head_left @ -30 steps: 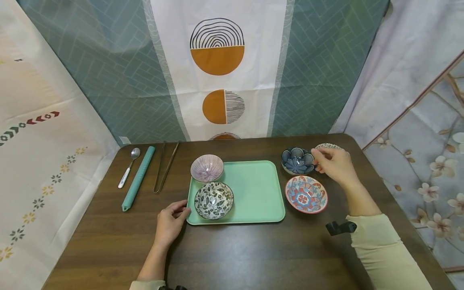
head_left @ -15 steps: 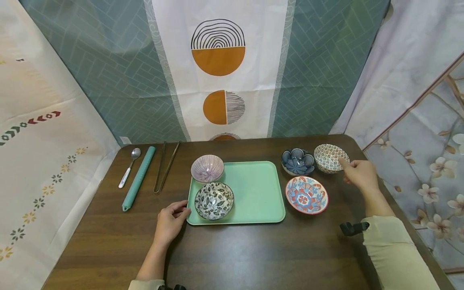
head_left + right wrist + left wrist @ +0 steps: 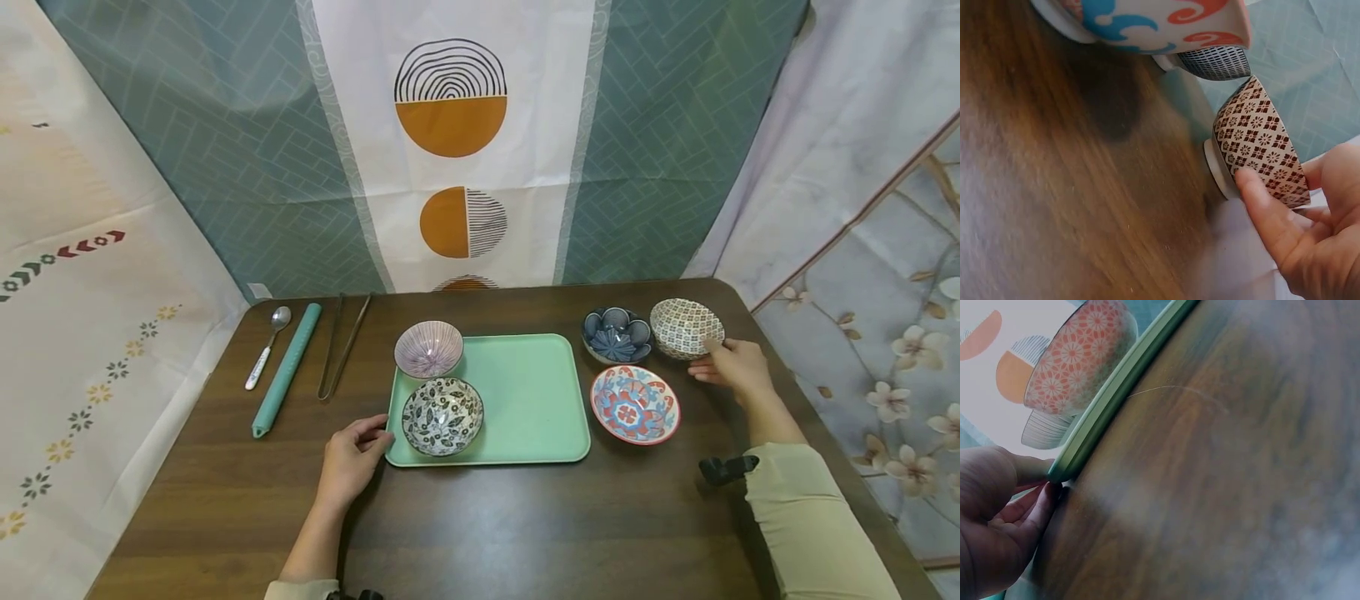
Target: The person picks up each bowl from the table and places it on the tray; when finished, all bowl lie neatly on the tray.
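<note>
Your right hand (image 3: 738, 367) pinches the rim of the checked bowl (image 3: 684, 327), just beside the blue bowl (image 3: 613, 340). Your left hand (image 3: 352, 458) pinches the green tray (image 3: 528, 404), which bears 2 bowls (image 3: 442, 417).

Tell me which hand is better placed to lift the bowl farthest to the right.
Right, most likely: the right hand holds that bowl at its side, while the left hand is well away, gripping the left end of the tray.
</note>
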Demonstrator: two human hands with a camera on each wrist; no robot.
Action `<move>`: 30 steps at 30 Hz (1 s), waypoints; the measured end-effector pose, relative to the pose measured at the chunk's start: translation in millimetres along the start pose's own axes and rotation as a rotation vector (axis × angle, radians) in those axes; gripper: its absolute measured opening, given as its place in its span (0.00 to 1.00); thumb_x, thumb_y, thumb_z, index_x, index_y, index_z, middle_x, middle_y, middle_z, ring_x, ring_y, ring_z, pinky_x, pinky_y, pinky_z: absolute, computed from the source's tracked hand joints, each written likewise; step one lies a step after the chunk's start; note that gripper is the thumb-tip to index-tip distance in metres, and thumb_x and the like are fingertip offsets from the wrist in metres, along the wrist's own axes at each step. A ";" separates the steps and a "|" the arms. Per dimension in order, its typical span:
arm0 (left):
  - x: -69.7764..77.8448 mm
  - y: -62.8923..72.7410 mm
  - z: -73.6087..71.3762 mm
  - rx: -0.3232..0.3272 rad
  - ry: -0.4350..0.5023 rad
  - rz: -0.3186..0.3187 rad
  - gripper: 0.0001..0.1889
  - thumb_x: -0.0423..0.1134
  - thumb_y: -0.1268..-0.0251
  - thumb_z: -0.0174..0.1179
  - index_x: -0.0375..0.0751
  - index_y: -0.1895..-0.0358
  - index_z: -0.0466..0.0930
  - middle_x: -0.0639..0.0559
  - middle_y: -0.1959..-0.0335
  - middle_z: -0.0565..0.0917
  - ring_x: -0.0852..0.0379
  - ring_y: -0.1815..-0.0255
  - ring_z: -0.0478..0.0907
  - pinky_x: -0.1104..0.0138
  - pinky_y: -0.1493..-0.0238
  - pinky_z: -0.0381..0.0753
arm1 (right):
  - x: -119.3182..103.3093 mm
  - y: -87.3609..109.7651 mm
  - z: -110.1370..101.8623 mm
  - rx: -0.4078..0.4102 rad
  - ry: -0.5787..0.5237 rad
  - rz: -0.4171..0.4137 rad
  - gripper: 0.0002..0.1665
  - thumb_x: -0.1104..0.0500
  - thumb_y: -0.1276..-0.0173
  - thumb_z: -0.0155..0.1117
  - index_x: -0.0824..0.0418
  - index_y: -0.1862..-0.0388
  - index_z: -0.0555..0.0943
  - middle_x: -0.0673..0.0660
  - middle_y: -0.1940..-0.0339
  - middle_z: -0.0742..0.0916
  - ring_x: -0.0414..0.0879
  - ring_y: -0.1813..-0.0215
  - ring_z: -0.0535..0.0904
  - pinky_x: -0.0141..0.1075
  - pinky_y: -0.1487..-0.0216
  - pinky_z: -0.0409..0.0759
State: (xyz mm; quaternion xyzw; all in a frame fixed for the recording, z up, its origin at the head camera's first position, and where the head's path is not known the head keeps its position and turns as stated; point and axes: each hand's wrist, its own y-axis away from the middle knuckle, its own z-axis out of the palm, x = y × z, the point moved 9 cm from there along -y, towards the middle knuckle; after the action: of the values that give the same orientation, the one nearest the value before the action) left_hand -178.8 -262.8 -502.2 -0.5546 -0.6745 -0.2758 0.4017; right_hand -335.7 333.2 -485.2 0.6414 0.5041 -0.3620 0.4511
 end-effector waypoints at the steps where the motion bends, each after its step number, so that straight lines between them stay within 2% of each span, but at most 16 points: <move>1: 0.5 -0.1 0.4 -0.003 0.004 0.000 0.14 0.28 0.37 0.69 0.32 0.48 0.86 0.42 0.59 0.87 0.54 0.60 0.85 0.78 0.61 0.81 | -0.2 -0.7 0.3 -0.003 -0.027 -0.009 0.40 0.53 0.17 0.42 0.90 0.29 0.50 0.51 0.75 0.88 0.38 0.75 0.86 0.33 0.66 0.86; 3: 1.0 -0.4 1.4 -0.007 0.009 -0.003 0.14 0.29 0.37 0.69 0.32 0.47 0.86 0.42 0.59 0.87 0.53 0.59 0.85 0.78 0.61 0.81 | 0.1 -1.5 -0.4 0.004 -0.057 -0.021 0.37 0.56 0.17 0.40 0.90 0.30 0.51 0.51 0.76 0.87 0.37 0.74 0.86 0.32 0.66 0.86; 9: 1.3 -1.8 2.3 0.001 0.015 -0.013 0.14 0.28 0.37 0.69 0.31 0.48 0.86 0.42 0.60 0.87 0.52 0.59 0.85 0.77 0.62 0.81 | -0.6 1.9 -7.6 0.048 -0.054 -0.040 0.35 0.58 0.18 0.40 0.90 0.31 0.53 0.48 0.79 0.86 0.36 0.76 0.85 0.32 0.68 0.85; 13: 2.5 -1.1 1.1 0.014 0.014 0.002 0.14 0.26 0.38 0.69 0.30 0.49 0.86 0.41 0.61 0.87 0.52 0.60 0.85 0.76 0.62 0.82 | -12.4 6.7 -12.3 0.075 -0.065 -0.084 0.33 0.59 0.19 0.39 0.90 0.33 0.58 0.46 0.81 0.86 0.37 0.77 0.85 0.31 0.69 0.85; 18: 2.6 0.1 -0.6 0.022 0.011 0.006 0.14 0.27 0.38 0.69 0.30 0.49 0.86 0.41 0.61 0.87 0.54 0.61 0.85 0.77 0.62 0.81 | -37.3 13.9 -11.5 0.081 -0.053 -0.124 0.32 0.58 0.19 0.40 0.88 0.35 0.61 0.43 0.81 0.86 0.37 0.77 0.85 0.32 0.69 0.85; 22: 3.1 0.4 -1.5 0.033 0.010 0.010 0.13 0.27 0.38 0.69 0.31 0.50 0.87 0.41 0.62 0.87 0.54 0.62 0.85 0.77 0.63 0.81 | -58.5 19.1 0.8 0.037 -0.011 -0.152 0.30 0.57 0.18 0.41 0.86 0.36 0.65 0.45 0.80 0.87 0.37 0.75 0.86 0.33 0.69 0.86; 26: 4.7 0.7 -2.0 0.045 0.016 0.025 0.13 0.26 0.38 0.68 0.30 0.50 0.87 0.40 0.63 0.88 0.54 0.63 0.85 0.77 0.64 0.81 | -77.2 25.0 20.2 -0.012 0.027 -0.176 0.29 0.57 0.18 0.42 0.85 0.38 0.67 0.50 0.76 0.88 0.39 0.74 0.86 0.35 0.67 0.86; 30: 5.0 0.9 -2.5 0.062 0.008 0.012 0.11 0.29 0.35 0.67 0.32 0.51 0.88 0.41 0.62 0.88 0.56 0.64 0.85 0.77 0.65 0.80 | -90.6 31.2 42.9 -0.061 0.046 -0.190 0.29 0.57 0.19 0.44 0.84 0.38 0.69 0.55 0.74 0.88 0.41 0.73 0.87 0.37 0.67 0.87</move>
State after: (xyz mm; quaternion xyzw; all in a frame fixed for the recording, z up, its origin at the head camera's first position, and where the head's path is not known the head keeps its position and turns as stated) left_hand -177.6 -262.0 -496.7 -0.5449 -0.6778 -0.2545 0.4230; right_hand -326.6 261.1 -409.4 0.5846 0.5837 -0.3730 0.4223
